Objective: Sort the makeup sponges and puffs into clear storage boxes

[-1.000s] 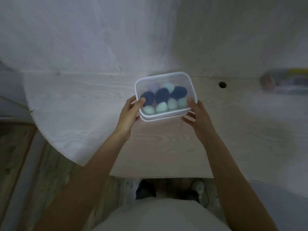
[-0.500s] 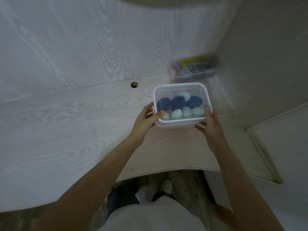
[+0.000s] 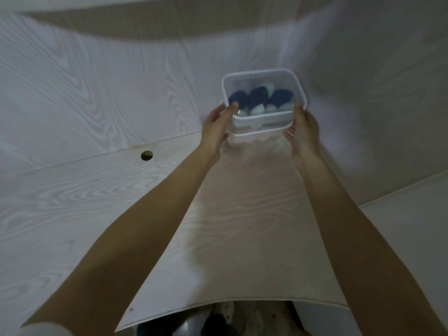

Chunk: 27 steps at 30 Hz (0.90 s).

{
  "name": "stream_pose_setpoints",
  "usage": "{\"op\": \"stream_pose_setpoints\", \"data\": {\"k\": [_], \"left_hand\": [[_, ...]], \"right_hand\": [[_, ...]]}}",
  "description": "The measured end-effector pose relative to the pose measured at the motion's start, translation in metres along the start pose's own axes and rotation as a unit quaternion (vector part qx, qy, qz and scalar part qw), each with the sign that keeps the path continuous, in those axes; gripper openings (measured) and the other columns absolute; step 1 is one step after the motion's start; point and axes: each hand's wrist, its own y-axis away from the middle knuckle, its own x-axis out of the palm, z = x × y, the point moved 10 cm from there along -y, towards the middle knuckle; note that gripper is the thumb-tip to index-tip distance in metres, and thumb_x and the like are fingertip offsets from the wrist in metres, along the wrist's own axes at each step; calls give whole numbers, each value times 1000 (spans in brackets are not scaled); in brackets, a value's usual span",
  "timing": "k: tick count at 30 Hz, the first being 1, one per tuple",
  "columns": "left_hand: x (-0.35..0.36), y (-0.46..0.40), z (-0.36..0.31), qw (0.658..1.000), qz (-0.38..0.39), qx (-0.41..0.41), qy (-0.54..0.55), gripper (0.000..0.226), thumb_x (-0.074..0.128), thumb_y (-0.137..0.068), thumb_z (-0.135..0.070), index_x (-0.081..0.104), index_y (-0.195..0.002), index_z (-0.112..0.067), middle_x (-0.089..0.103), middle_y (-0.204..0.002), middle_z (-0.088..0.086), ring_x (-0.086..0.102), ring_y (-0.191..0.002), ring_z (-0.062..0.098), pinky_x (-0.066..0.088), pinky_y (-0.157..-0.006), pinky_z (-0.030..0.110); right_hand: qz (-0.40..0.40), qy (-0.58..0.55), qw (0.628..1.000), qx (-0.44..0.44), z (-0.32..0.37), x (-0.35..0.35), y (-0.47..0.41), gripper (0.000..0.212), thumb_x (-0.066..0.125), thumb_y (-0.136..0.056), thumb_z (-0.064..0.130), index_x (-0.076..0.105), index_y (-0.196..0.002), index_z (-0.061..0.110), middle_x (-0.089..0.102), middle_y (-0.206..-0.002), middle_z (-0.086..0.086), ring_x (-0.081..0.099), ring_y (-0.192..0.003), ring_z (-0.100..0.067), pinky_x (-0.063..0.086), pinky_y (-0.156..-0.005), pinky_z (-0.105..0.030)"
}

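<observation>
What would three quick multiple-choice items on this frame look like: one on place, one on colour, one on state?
1. Where is the clear box?
A. On the floor
B. Above a second box in the far corner of the desk
C. Beside the round hole

2. What colours are the sponges inside?
A. Dark blue and pale mint
B. Red and yellow
C. All black

3. How is the clear box held?
A. By the left hand alone
B. By nobody
C. Between the left hand and the right hand

Answers:
1 B, its base sits over the other box's rim near the corner.
2 A, dark blue ones lie behind the paler mint ones.
3 C, one hand grips each short side.
</observation>
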Motion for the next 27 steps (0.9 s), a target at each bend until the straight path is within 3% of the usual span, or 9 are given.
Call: {"op": "stream_pose_setpoints", "data": {"k": [2,5,7,11,17,20,23,25,27], "left_hand": [[10,-18,6,999,25,-22,15,84,68,-58,-69,52,-129,-26,59,-126,-2,55,-115,19,44,-100,43],[17,-35,20,998,41,-28,40,80,65,-63,-72,52,-129,-30,55,-131,-1,52,-120,22,47,-97,44],[17,-28,13,998,25,-9,52,75,61,-71,-68,49,-131,-26,54,-132,2,52,-120,22,49,-94,41],[23,-30,5,997,28,14,74,48,41,-95,-46,47,-133,-18,55,-125,2,51,-118,20,50,-88,32],[26,-31,3,1000,-1,12,17,49,33,-93,-8,38,-140,-22,52,-124,0,52,-103,13,46,-90,30],[23,-25,-1,999,4,6,-47,70,40,-80,0,32,-144,-29,42,-142,5,49,-112,19,46,-93,32],[24,-12,-7,997,35,-18,-69,73,43,-78,1,30,-143,-29,50,-133,2,50,-111,19,45,-93,35],[15,3,-14,996,28,-17,-81,53,46,-83,-1,44,-129,-27,59,-112,-3,54,-97,12,44,-90,31],[-4,14,-24,994,-9,16,-110,22,51,-88,-10,54,-104,-24,59,-98,-7,56,-93,11,44,-90,29]], "right_hand": [[2,9,1000,1,0,6,-9,46,51,-84,50,59,-118,19,66,-115,-5,65,-101,-18,53,-88,-36],[14,28,999,-2,-10,11,2,57,50,-91,42,38,-140,16,45,-140,-2,48,-122,-15,40,-95,-27],[18,6,1000,13,-27,12,6,57,49,-92,40,30,-144,25,37,-146,4,41,-127,-12,36,-101,-30],[76,5,997,23,-26,32,-4,57,42,-91,52,25,-144,38,24,-153,5,31,-136,-16,28,-112,-47],[73,11,996,44,-21,51,-18,100,52,-53,71,27,-144,37,20,-154,2,37,-132,-24,40,-105,-47],[73,15,996,38,-19,49,-16,98,51,-54,69,28,-144,37,25,-152,1,39,-130,-24,42,-103,-46],[59,74,994,47,-19,43,-13,87,50,-66,63,33,-143,28,31,-149,-5,41,-129,-25,38,-107,-43],[53,160,986,11,-8,42,3,62,56,-85,40,39,-140,16,30,-146,-12,41,-127,-27,36,-101,-25],[36,217,974,-52,12,45,25,43,58,-89,17,49,-130,7,41,-134,-12,48,-114,-22,36,-81,-9]]}}
